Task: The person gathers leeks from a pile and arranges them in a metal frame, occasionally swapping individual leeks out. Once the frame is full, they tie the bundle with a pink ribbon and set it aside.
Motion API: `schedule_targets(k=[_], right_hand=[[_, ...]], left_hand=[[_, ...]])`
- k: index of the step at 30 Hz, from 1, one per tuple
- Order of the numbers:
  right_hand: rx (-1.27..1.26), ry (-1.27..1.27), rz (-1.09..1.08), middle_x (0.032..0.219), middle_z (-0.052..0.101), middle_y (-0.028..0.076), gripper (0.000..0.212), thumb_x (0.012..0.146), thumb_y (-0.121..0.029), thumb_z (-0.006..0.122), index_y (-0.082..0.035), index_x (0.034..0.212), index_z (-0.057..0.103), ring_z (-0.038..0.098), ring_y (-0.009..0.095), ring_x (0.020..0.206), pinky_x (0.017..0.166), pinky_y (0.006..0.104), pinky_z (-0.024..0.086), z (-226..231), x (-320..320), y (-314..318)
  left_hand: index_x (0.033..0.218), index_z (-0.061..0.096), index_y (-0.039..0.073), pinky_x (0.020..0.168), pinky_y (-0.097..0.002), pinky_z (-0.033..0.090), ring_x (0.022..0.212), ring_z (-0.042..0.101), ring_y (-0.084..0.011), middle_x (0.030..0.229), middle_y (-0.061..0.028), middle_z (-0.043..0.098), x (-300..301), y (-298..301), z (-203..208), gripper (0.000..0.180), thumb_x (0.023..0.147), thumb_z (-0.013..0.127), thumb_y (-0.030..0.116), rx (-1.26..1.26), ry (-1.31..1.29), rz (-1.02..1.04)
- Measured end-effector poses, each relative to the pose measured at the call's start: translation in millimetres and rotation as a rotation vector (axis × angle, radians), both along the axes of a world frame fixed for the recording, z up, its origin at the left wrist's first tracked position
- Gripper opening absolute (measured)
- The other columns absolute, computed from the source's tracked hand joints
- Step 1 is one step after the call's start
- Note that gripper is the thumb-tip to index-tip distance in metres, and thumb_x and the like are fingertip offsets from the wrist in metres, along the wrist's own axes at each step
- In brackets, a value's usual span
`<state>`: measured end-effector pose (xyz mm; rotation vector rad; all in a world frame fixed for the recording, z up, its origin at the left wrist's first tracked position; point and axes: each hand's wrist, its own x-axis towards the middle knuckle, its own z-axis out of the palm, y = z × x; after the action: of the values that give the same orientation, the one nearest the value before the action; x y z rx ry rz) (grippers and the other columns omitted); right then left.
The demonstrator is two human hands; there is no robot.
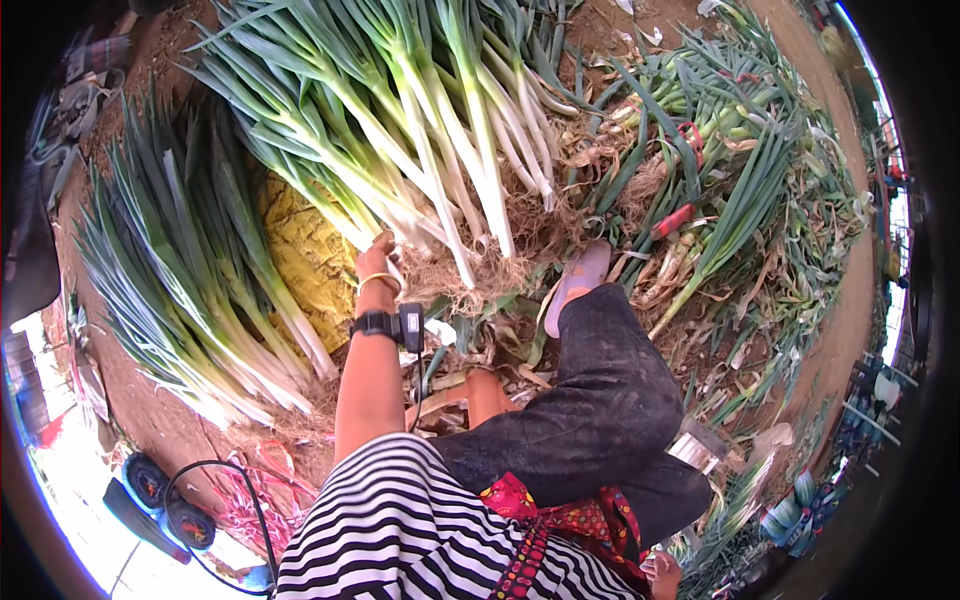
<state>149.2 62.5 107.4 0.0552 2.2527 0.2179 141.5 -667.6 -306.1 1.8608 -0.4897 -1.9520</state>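
My left hand point(376, 262) is closed round the white lower end of a green onion stalk point(352, 228), at the near left edge of a big pile of long green onions point(430, 130). Their green leaves point away from me and their roots point(480, 275) lie toward me. A yellow band circles the wrist, with a black strapped device point(390, 325) above it. At the lower right edge, beside my striped top, a small patch of skin shows that looks like my right hand point(662, 574); its fingers are not clear.
Left of a yellow sheet point(305, 250) lies another bundle of green onions point(200, 280). Loose leaves and trimmings point(790, 250) cover the ground at right, with a small red object point(672, 222) among them. My shoe point(580, 280) rests by the roots. Pink ties point(265, 490) lie lower left.
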Motion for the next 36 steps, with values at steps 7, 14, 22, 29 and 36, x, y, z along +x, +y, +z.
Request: schedule_targets(k=[7, 14, 22, 29, 36], right_hand=[[-0.219, 0.046, -0.306, 0.107, 0.058, 0.016, 0.034, 0.086, -0.017, 0.055, -0.005, 0.118, 0.055, 0.058, 0.025, 0.091, 0.075, 0.0370, 0.049, -45.1, 11.0, 33.8], [-0.322, 0.233, -0.447, 0.109, 0.059, 0.013, 0.026, 0.090, -0.017, 0.055, -0.002, 0.111, 0.057, 0.056, 0.024, 0.097, 0.080, 0.0340, 0.046, -31.6, 16.6, -37.8], [-0.314, 0.302, -0.948, 0.090, 0.061, 0.011, 0.028, 0.088, -0.016, 0.055, -0.002, 0.112, 0.055, 0.061, 0.019, 0.074, 0.060, 0.0299, 0.051, -65.1, 66.4, 26.3], [-0.276, 0.155, -0.190, 0.086, 0.060, 0.011, 0.027, 0.087, -0.015, 0.053, -0.003, 0.112, 0.056, 0.060, 0.020, 0.071, 0.061, 0.0313, 0.051, -79.1, 78.0, 50.5], [-0.186, 0.152, -0.219, 0.089, 0.059, 0.016, 0.029, 0.088, -0.017, 0.052, -0.003, 0.113, 0.054, 0.058, 0.028, 0.075, 0.065, 0.0394, 0.048, -93.7, 68.0, 45.6]], left_hand=[[0.127, 0.045, 0.003, 0.068, -0.0253, 0.049, 0.093, 0.060, -0.0190, 0.113, -0.0115, 0.059, -69.8, 43.4, 61.5, 0.051, 0.080, 0.064, 0.007, -0.053, 0.335, -0.005], [0.132, 0.033, -0.009, 0.102, -0.0382, 0.038, 0.120, 0.045, -0.0317, 0.130, -0.0242, 0.044, -73.3, 87.1, 98.5, 0.057, 0.079, 0.055, -0.005, -0.531, 0.233, 0.163], [0.132, 0.033, -0.006, 0.100, -0.0337, 0.040, 0.119, 0.047, -0.0269, 0.128, -0.0221, 0.045, -100.7, 137.2, 163.9, 0.055, 0.082, 0.055, -0.003, -0.715, 0.374, 0.057], [0.131, 0.029, -0.015, 0.106, -0.0421, 0.027, 0.129, 0.031, -0.0357, 0.127, -0.0313, 0.041, -115.6, 90.6, 71.0, 0.062, 0.073, 0.049, -0.003, -0.713, -0.678, -0.820], [0.109, 0.044, -0.009, 0.073, -0.0439, 0.051, 0.078, 0.061, -0.0372, 0.083, -0.0183, 0.060, -103.0, 29.4, 33.8, 0.048, 0.065, 0.062, 0.001, -0.689, -0.321, -0.582]])
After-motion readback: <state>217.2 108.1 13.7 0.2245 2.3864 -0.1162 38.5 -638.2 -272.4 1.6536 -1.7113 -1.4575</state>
